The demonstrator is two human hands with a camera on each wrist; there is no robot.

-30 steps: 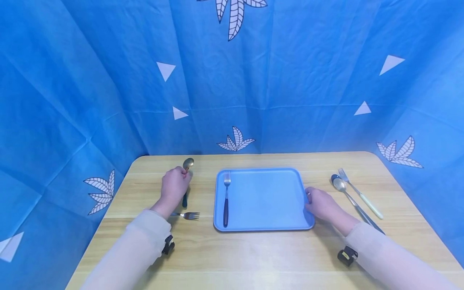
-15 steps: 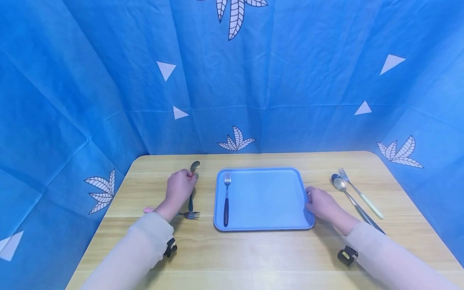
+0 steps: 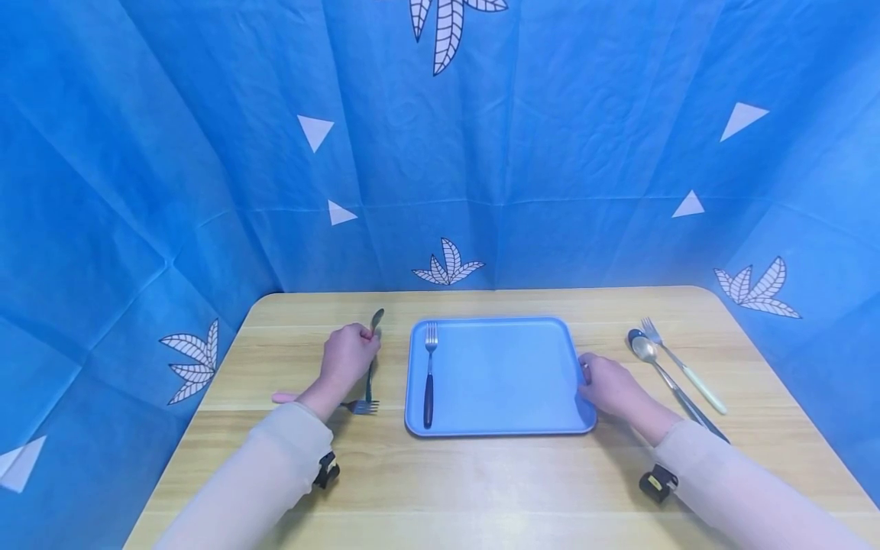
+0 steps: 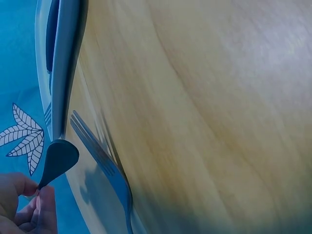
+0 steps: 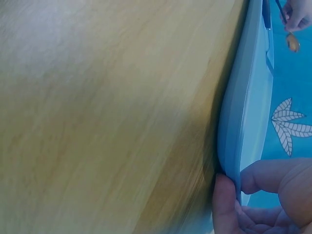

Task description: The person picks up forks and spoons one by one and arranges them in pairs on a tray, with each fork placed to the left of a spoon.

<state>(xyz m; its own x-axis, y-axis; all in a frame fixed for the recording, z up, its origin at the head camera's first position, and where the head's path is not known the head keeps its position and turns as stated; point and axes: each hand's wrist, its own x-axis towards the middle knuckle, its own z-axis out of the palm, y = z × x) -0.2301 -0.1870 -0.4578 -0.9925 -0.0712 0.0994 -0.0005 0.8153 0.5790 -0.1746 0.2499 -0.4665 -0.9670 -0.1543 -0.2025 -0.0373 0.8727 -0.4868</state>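
My left hand (image 3: 347, 355) pinches a spoon (image 3: 369, 383) with a dark green handle, left of the blue tray (image 3: 505, 382). In the left wrist view the handle's rounded end (image 4: 59, 158) points toward the camera. A pink-handled fork (image 3: 360, 407) lies crosswise below this hand, partly hidden by the wrist. On the tray's left side lies a dark-handled fork (image 3: 429, 386), tines away from me. My right hand (image 3: 608, 383) grips the tray's right rim; in the right wrist view its thumb and fingers (image 5: 265, 175) are on both sides of the edge.
To the right of the tray lie a silver spoon (image 3: 645, 349) with a dark handle, another dark spoon (image 3: 635, 335) mostly under it, and a fork with a pale green handle (image 3: 704, 391). A blue patterned curtain (image 3: 440, 153) stands behind the wooden table (image 3: 481, 489).
My left hand has moved right with the spoon, nearer the tray, and the spoon has turned in it. The lower fork's pink handle has come into view. My right hand stays on the tray.
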